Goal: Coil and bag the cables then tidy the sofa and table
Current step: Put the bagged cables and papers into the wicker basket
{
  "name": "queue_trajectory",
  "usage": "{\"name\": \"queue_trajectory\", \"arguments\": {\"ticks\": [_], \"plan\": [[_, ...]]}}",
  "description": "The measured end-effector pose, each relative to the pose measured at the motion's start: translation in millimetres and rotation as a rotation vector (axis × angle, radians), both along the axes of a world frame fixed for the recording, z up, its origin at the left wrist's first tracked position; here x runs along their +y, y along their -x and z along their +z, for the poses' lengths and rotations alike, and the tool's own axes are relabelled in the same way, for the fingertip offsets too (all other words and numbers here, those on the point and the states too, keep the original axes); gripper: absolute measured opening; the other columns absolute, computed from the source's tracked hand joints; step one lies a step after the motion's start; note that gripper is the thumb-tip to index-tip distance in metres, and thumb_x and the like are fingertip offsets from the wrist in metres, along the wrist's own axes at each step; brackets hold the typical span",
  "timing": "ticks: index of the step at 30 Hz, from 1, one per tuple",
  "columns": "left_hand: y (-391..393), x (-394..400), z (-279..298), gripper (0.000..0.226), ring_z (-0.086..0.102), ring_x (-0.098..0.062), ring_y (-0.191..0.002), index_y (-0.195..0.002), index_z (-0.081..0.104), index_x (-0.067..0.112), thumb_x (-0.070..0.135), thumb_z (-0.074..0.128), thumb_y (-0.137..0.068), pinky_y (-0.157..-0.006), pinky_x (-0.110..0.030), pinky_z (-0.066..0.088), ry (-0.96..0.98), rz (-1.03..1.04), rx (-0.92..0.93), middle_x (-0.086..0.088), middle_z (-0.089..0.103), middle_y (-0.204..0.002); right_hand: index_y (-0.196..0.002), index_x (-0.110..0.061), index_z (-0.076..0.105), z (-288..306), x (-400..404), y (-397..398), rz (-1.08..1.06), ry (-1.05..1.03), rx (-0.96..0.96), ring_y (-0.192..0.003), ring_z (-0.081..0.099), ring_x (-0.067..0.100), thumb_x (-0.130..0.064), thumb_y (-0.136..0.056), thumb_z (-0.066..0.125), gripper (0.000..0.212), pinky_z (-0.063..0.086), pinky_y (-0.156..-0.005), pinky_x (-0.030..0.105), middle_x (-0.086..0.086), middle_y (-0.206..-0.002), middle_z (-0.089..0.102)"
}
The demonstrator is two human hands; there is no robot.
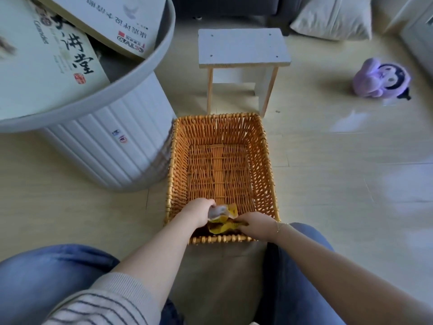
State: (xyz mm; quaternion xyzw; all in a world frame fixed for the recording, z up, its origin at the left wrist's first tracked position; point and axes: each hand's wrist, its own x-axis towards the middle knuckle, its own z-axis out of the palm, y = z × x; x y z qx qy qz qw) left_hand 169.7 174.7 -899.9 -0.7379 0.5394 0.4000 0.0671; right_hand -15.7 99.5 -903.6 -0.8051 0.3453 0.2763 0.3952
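Both hands — left (199, 211), right (255, 225) — clamp crinkled packets (225, 219) at the basket's (269, 160) lower edge — better lowered flat, then released.

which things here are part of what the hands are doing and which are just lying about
In use:
left hand, gripping a whitish wrapper
right hand, on the yellow wrappers
wicker basket, holding them at its near end

Lying about:
purple plush toy
white stool
round table
gift boxes
cushion
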Motion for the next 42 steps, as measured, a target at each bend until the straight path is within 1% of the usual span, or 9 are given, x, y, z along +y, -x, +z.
{"name": "queue_trajectory", "arguments": {"ticks": [4,11,13,15,20,24,29,36,42], "plan": [[-5,1,7,0.039,0.058,-0.023,-0.099,-0.126,0.057,0.02,0.002,0.051,-0.092,-0.083,-0.033,0.051,0.013,-0.029,-0.009,-0.004,0.06,-0.115,-0.094,-0.012,0.069,1,1,-1,-0.053,0.066,0.049,-0.085,0.065,0.019,-0.028,-0.095,0.048,0.027,0.057,-0.081,0.032,0.005,-0.093,0.069],[-2,8,10,0.062,0.053,-0.026,-0.12,-0.148,0.04,0.022,0.002,0.052,-0.09,-0.096,-0.033,0.047,-0.166,-0.002,0.1,-0.007,0.051,-0.139,-0.097,-0.008,0.07,8,2,1,-0.095,0.046,0.039,-0.087,0.066,0.02,-0.025,-0.095,0.048,0.027,0.058,-0.082,0.033,0.006,-0.095,0.069],[-5,5,16,0.065,0.053,-0.026,-0.12,-0.148,0.038,0.023,0.003,0.055,-0.089,-0.09,-0.03,0.047,-0.165,0.02,0.115,-0.007,0.047,-0.143,-0.103,-0.011,0.069,19,2,-1,-0.105,0.076,-0.001,-0.089,0.065,0.018,-0.023,-0.095,0.048,0.026,0.057,-0.083,0.031,0.004,-0.099,0.069],[-12,1,30,0.067,0.055,-0.026,-0.12,-0.148,0.037,0.024,0.001,0.055,-0.088,-0.081,-0.028,0.048,-0.101,0.073,0.117,-0.007,0.039,-0.151,-0.115,-0.014,0.066,35,-2,-4,-0.117,0.115,-0.051,-0.097,0.063,0.016,-0.021,-0.095,0.048,0.028,0.055,-0.086,0.029,0.002,-0.111,0.067],[-35,-12,101,0.041,0.056,-0.016,-0.119,-0.134,0.054,0.022,0.011,0.053,-0.095,-0.097,-0.032,0.048,0.196,0.161,0.08,-0.001,0.052,-0.142,-0.12,-0.015,0.064,86,-16,-24,-0.16,0.203,-0.208,-0.102,0.06,0.011,-0.019,-0.097,0.049,0.028,0.051,-0.086,0.021,-0.004,-0.119,0.064],[-66,-16,187,0.03,0.057,-0.015,-0.117,-0.124,0.062,0.021,0.018,0.05,-0.098,-0.101,-0.038,0.048,0.411,0.157,-0.04,0.002,0.06,-0.132,-0.111,-0.015,0.065,141,-29,-52,-0.27,0.261,-0.38,-0.085,0.065,0.011,-0.016,-0.098,0.049,0.021,0.056,-0.073,0.023,-0.005,-0.105,0.066],[-99,-16,273,0.023,0.062,-0.01,-0.096,-0.114,0.066,0.024,0.021,0.051,-0.097,-0.085,-0.032,0.053,0.719,0.274,-0.135,0.009,0.067,-0.112,-0.107,-0.015,0.065,196,-41,-90,-0.391,0.294,-0.567,-0.065,0.058,0.016,-0.014,-0.097,0.052,0.017,0.049,-0.056,0.024,-0.001,-0.09,0.066],[-146,11,330,0.021,0.059,-0.019,-0.104,-0.103,0.069,0.021,0.01,0.058,-0.088,-0.082,-0.035,0.049,1.229,0.662,-0.328,0.003,0.066,-0.109,-0.105,-0.015,0.067,278,-49,-171,-0.363,0.304,-0.766,-0.089,0.067,0.021,-0.009,-0.095,0.053,0.018,0.057,-0.077,0.03,0.005,-0.101,0.07],[-189,42,323,0.052,0.033,-0.038,-0.128,-0.136,0.045,0.01,0.007,0.057,-0.085,-0.1,-0.044,0.031,1.045,1.035,-0.5,-0.017,0.037,-0.142,-0.122,-0.017,0.061,308,-47,-240,-0.277,0.432,-0.816,-0.104,0.057,0.01,-0.011,-0.092,0.058,0.031,0.043,-0.082,0.016,-0.001,-0.125,0.061]]}}
